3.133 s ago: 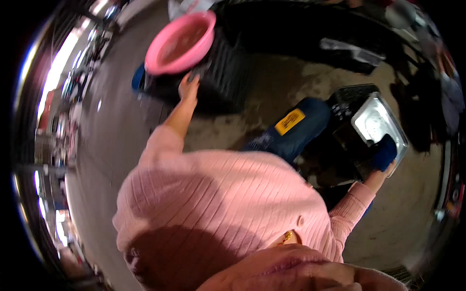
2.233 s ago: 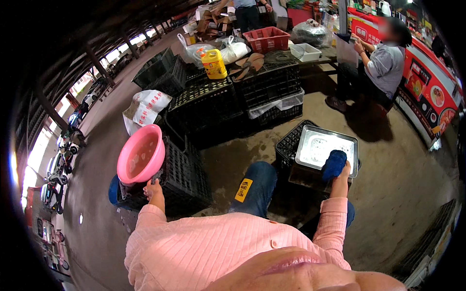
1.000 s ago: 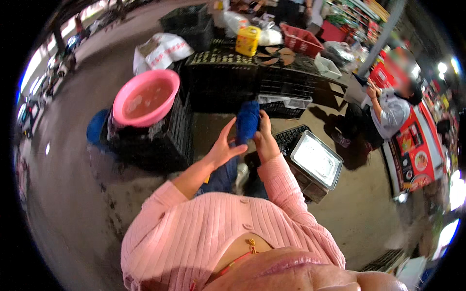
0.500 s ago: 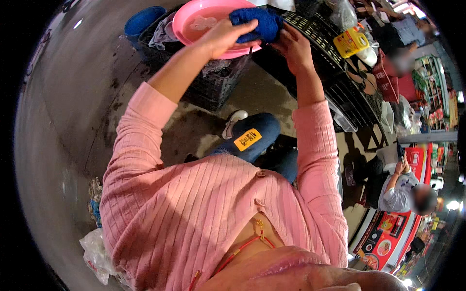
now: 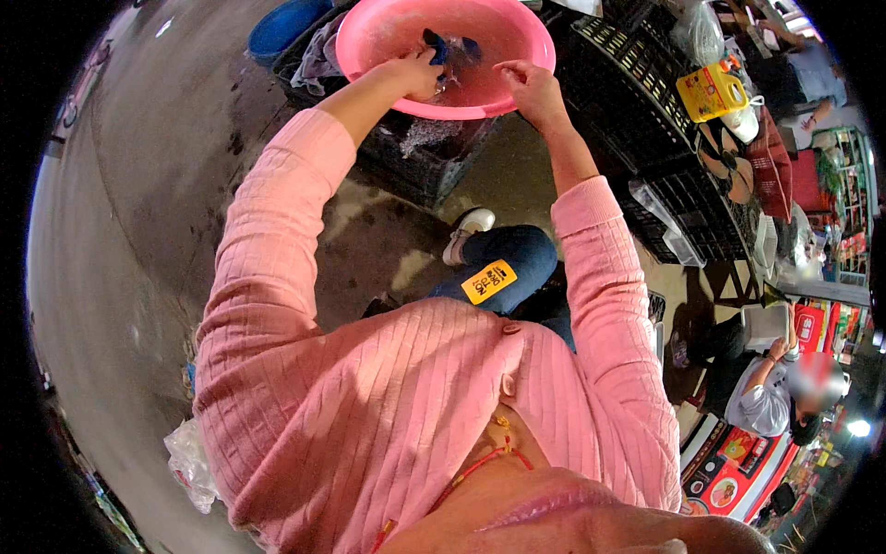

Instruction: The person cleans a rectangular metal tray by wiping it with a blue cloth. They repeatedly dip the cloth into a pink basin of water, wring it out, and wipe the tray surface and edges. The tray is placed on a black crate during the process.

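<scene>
A pink plastic basin (image 5: pixel 448 112) with soapy-looking water stands on a black crate (image 5: pixel 420 175) in front of me. A dark blue knitted cloth (image 5: pixel 435 42) lies mostly under the water, with only parts of it showing. My left hand (image 5: pixel 417 74) reaches over the near left rim, its fingers bent and closed on the cloth at the water. At the right rim is my right hand (image 5: pixel 533 90), fingers curled together above the water; whether they pinch anything is hidden.
A blue bucket (image 5: pixel 277 32) and a grey cloth (image 5: pixel 319 61) are left of the basin. Stacked black crates (image 5: pixel 637 88) stand at right, a yellow jug (image 5: pixel 711 92) beyond them. Another person (image 5: pixel 761 402) sits at far right. A clear plastic bag (image 5: pixel 192 466) lies on the floor.
The blue cloth, held up between both hands over the basin's right side, has gone down into the water. My right hand has come off it to the right rim.
</scene>
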Demonstrator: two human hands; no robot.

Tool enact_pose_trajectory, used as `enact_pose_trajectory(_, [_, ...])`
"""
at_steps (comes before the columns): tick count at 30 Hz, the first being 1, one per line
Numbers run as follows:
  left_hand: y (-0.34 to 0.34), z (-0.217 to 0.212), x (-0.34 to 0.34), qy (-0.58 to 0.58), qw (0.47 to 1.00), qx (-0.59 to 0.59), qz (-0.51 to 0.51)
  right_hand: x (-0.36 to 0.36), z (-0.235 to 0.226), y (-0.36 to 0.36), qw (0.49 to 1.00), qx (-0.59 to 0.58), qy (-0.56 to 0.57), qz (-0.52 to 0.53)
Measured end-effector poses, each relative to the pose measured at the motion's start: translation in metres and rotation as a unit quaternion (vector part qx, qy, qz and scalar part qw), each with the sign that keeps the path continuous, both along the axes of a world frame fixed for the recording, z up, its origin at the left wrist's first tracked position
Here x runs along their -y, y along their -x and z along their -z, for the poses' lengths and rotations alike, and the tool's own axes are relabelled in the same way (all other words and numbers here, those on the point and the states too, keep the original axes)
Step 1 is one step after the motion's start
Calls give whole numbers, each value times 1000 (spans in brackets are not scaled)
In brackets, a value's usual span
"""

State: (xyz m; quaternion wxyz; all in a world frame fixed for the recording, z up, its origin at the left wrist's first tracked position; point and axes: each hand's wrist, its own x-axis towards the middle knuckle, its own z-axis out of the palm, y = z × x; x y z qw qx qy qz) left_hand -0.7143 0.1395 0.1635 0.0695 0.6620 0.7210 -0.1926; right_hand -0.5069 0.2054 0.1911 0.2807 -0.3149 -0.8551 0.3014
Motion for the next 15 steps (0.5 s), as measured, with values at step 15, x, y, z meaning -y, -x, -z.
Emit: enact_pose_trajectory(15, [31,-146,-3,-227,968,107,23,0,-1,-3,994,-69,28,-74])
